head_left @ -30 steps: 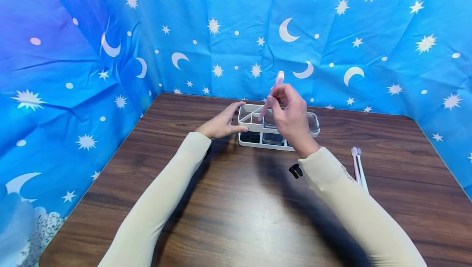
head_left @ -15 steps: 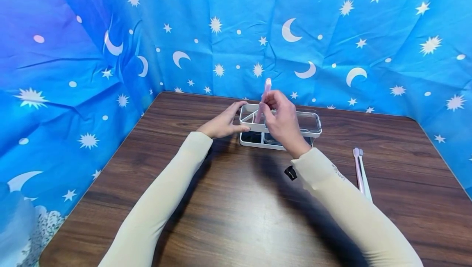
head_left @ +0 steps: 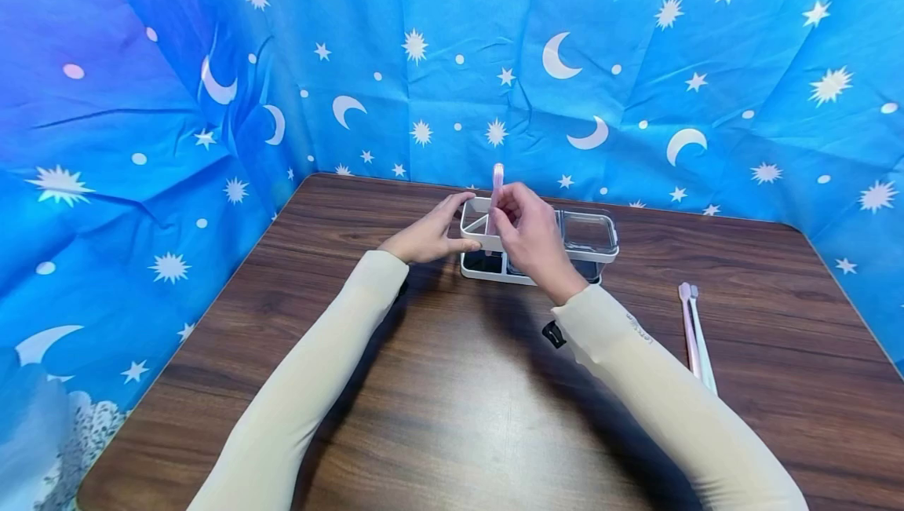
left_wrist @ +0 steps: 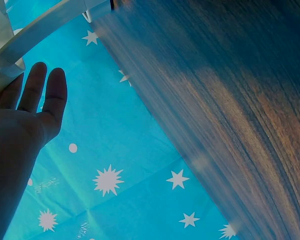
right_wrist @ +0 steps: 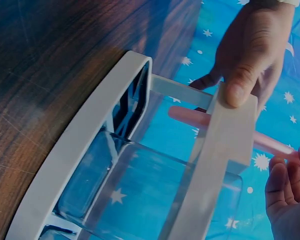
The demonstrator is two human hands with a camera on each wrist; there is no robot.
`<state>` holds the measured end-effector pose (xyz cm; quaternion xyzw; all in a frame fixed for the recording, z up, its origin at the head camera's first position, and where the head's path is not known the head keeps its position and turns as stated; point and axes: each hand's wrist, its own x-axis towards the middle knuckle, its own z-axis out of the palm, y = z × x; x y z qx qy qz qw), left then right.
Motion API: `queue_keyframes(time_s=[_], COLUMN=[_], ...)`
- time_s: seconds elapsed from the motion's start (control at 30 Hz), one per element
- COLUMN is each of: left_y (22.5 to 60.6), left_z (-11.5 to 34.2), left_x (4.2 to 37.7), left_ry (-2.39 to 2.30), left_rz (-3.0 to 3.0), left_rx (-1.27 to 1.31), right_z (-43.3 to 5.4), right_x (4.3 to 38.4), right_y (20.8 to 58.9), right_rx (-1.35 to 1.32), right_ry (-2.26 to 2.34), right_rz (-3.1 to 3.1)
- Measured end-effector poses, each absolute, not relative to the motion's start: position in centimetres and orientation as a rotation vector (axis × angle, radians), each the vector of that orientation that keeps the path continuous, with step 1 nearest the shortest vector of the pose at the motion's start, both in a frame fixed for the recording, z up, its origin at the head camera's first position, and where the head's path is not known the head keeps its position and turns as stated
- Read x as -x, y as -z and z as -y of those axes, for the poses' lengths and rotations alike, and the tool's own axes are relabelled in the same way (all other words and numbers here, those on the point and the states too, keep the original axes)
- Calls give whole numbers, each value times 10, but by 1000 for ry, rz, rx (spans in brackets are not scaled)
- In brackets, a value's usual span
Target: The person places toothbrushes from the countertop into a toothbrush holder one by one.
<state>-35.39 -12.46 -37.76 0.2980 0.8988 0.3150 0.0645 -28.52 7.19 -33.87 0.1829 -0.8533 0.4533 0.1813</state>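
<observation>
In the middle of the head view, the right hand (head_left: 530, 232) pinches a pink toothbrush (head_left: 497, 191) between thumb and fingertips, below its head. The brush stands almost upright with the bristles on top, perhaps because this way the slim handle can pass down into a small compartment. The right wrist view shows that the handle passes through the upper frame of a white holder (head_left: 603, 258), and its lower end hangs in the gap above the base.

Left of it, the left hand (head_left: 427, 236) grips the left end of the same upper frame. The thumb presses on the near side and a finger reaches the far corner, which seems a way to steady the holder. In the left wrist view, at left, the other fingers stand spread, away from the frame.

At the right part of the holder sits a clear container (head_left: 589, 232); more lies hidden behind the right hand. Toward the right of the head view, a second pink toothbrush (head_left: 689, 330) and a pale toothbrush (head_left: 701, 338) lie side by side on the brown table (head_left: 424, 393), probably placed there for easy reach of the right arm. Behind the table hangs a blue cloth (head_left: 424, 87) with moons and stars.
</observation>
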Motion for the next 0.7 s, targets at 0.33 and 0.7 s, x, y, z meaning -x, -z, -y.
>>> queue_keyframes(time_s=[0.33,0.7], left_y=[376,374], left_z=[125,124], left_x=[353,351], left_ry=[-934,-924], left_rz=[-2719,-2714], left_rx=[-872,-853], right_z=[-70,-72], right_x=[286,286], right_y=[346,351], right_rx=[-487,-478], right_ry=[-1226,-1165], right_rz=[2533,2571])
